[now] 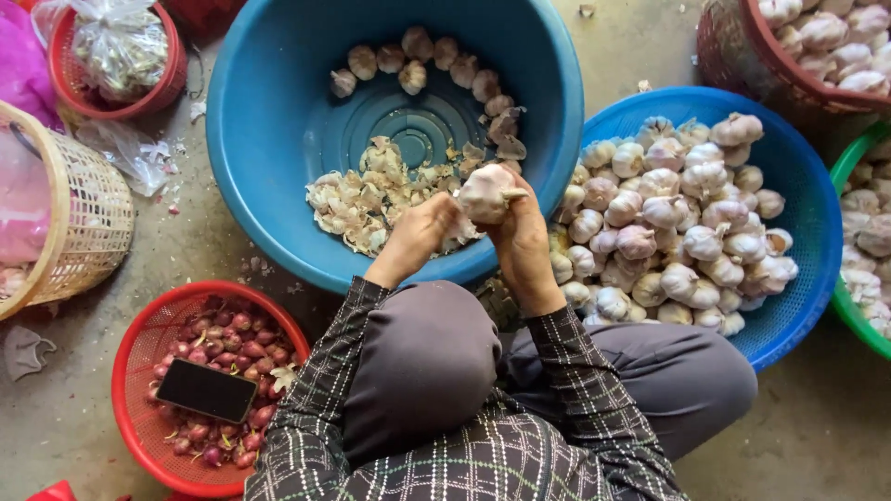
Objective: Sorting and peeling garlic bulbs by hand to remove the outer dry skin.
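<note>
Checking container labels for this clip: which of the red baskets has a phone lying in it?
The red basket at lower left, filled with small red shallots; a dark phone lies flat on them. The other red baskets hold a plastic bag or garlic.

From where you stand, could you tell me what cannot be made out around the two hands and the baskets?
- Head view: the underside of the garlic bulb is hidden by the left hand and right hand.
- The contents of the woven basket are cut off by the left edge.
- The green basket runs off the right edge.
- A phone covers some shallots in the red basket.
- The contents of the clear bag are too blurred to tell.
</note>
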